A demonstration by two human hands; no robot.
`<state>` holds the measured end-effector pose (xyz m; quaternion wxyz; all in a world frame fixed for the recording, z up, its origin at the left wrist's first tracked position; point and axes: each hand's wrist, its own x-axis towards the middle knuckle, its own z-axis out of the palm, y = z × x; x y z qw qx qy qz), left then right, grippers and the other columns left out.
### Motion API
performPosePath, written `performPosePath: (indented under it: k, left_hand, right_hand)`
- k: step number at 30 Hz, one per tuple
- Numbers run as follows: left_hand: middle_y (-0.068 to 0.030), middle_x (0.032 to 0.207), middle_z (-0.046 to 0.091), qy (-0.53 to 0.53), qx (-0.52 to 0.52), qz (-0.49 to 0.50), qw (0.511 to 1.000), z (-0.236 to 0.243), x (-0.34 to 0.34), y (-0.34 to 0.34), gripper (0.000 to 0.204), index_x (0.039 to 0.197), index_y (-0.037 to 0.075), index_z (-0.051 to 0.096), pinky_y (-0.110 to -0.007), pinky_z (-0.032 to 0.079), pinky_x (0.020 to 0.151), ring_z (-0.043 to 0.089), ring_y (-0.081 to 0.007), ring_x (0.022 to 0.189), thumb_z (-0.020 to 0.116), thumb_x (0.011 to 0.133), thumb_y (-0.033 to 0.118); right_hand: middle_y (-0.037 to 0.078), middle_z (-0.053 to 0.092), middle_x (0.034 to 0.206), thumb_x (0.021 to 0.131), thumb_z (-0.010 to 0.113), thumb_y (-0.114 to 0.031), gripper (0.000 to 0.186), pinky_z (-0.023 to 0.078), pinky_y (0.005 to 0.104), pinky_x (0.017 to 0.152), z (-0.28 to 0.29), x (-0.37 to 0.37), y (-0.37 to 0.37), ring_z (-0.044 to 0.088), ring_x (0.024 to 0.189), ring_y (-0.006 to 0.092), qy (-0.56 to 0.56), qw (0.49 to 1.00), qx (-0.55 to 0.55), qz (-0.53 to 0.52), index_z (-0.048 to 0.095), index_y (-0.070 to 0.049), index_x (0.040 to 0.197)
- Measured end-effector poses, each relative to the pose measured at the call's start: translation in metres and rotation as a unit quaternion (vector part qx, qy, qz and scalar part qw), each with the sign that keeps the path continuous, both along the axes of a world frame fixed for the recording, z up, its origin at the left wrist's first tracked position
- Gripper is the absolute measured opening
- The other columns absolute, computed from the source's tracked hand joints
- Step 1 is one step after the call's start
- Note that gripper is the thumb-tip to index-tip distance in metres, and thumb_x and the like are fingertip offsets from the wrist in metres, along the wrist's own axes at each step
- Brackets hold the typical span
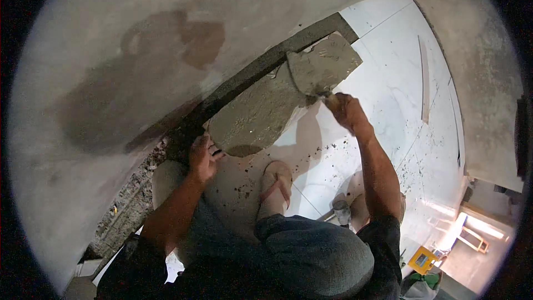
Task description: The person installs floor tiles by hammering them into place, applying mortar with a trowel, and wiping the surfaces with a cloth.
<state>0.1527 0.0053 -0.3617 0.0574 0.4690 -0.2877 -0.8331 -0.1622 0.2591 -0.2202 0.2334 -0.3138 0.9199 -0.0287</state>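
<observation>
My right hand (345,111) grips the handle of a trowel (323,65) whose flat blade is coated in grey mortar and held at the foot of the plastered wall (166,44). My left hand (203,158) holds the near edge of a board loaded with grey mortar (256,114), tilted up against the wall's base. The trowel blade overlaps the board's far end. A dark unplastered strip (266,64) runs along the bottom of the wall beside both tools.
White glossy floor tiles (388,78) speckled with mortar crumbs lie to the right. My sandalled foot (276,183) rests on the tiles below the board. Rough exposed brickwork (125,205) shows low on the left. A yellow object (423,260) and a small container (341,211) sit further right.
</observation>
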Motion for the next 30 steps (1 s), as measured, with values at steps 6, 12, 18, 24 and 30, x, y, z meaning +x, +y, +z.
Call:
performPosePath:
  k: [6, 12, 18, 24, 30]
  left_hand:
    - [-0.0127, 0.133, 0.046, 0.026, -0.023, -0.016, 0.999, 0.002, 0.0, 0.0, 0.05, 0.133, 0.006, 0.04, -0.053, 0.042, 0.089, 0.048, -0.0333, 0.118, 0.054, 0.095, 0.035]
    - [-0.0093, 0.135, 0.044, -0.008, -0.02, 0.028, 0.999, 0.011, -0.001, 0.004, 0.051, 0.136, 0.007, 0.038, -0.049, 0.042, 0.089, 0.048, -0.0298, 0.117, 0.053, 0.096, 0.035]
    - [-0.0109, 0.139, 0.037, 0.012, 0.04, 0.019, 0.999, -0.014, 0.013, 0.0, 0.05, 0.137, 0.008, 0.038, -0.047, 0.036, 0.099, 0.042, -0.0275, 0.12, 0.052, 0.096, 0.034]
    - [-0.0128, 0.135, 0.039, -0.043, -0.427, -0.28, 0.859, -0.013, 0.019, 0.002, 0.051, 0.135, 0.007, 0.039, -0.045, 0.037, 0.099, 0.045, -0.0256, 0.11, 0.051, 0.096, 0.037]
    - [-0.011, 0.131, 0.044, -0.03, 0.013, 0.054, 0.998, 0.012, 0.002, 0.013, 0.055, 0.139, 0.003, 0.033, -0.045, 0.047, 0.086, 0.052, -0.0266, 0.096, 0.053, 0.096, 0.032]
  right_hand:
    - [0.007, 0.056, 0.064, 0.082, 0.066, -0.054, 0.059, 0.047, 0.029, 0.049, 0.026, 0.017, 0.012, 0.055, 0.05, 0.0144, -0.258, 0.943, -0.038, -0.207, 0.064, -0.003, 0.111]
    - [0.019, 0.068, 0.092, 0.087, 0.061, -0.045, 0.045, 0.052, 0.0449, 0.074, 0.0, -0.016, 0.019, 0.064, 0.086, 0.0398, 0.065, 0.995, 0.007, -0.077, 0.061, -0.007, 0.111]
    - [0.02, 0.067, 0.093, 0.085, 0.061, -0.048, 0.046, 0.052, 0.0466, 0.075, -0.021, -0.075, 0.026, 0.064, 0.088, 0.0402, 0.126, 0.986, 0.032, -0.107, 0.061, -0.009, 0.11]
    - [0.021, 0.067, 0.097, 0.086, 0.058, -0.048, 0.045, 0.051, 0.0464, 0.079, -0.038, -0.124, 0.039, 0.063, 0.094, 0.0392, 0.1, 0.983, 0.025, -0.153, 0.063, -0.009, 0.109]
    - [0.019, 0.066, 0.102, 0.087, 0.054, -0.054, 0.051, 0.051, 0.048, 0.083, -0.059, -0.151, 0.052, 0.062, 0.098, 0.0387, 0.101, 0.981, -0.002, -0.164, 0.064, -0.007, 0.103]
